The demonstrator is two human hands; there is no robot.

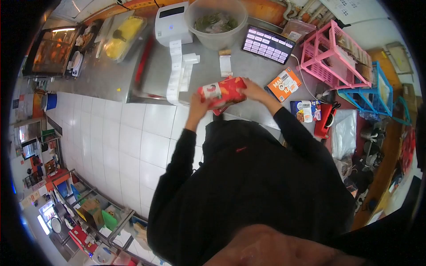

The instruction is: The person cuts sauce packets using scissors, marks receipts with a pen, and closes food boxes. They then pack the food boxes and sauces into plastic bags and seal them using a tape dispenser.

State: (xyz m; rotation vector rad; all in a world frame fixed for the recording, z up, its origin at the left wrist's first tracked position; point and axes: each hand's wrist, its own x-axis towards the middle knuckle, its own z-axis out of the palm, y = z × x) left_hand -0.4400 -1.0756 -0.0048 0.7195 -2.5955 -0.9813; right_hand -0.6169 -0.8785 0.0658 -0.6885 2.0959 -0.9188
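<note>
Both my hands hold a red printed food box (222,92) with a whitish label patch, just over the front edge of the steel counter (159,73). My left hand (199,106) is closed on its left end. At the right end my right hand (254,91) grips it, fingers partly hidden. Another red edge shows beneath the box; I cannot tell whether it belongs to a second packet. Close by, a long paper strip (174,73) hangs from a white label printer (172,24). A small paper slip (226,66) lies just beyond the box.
Behind stand a clear bowl of greens (217,22) and a lit tablet (268,44). To the right are an orange box (283,84), a blue box (305,111), a red tape dispenser (325,120), a pink basket (333,57) and a blue basket (370,91). A yellow-filled tray (125,37) sits left.
</note>
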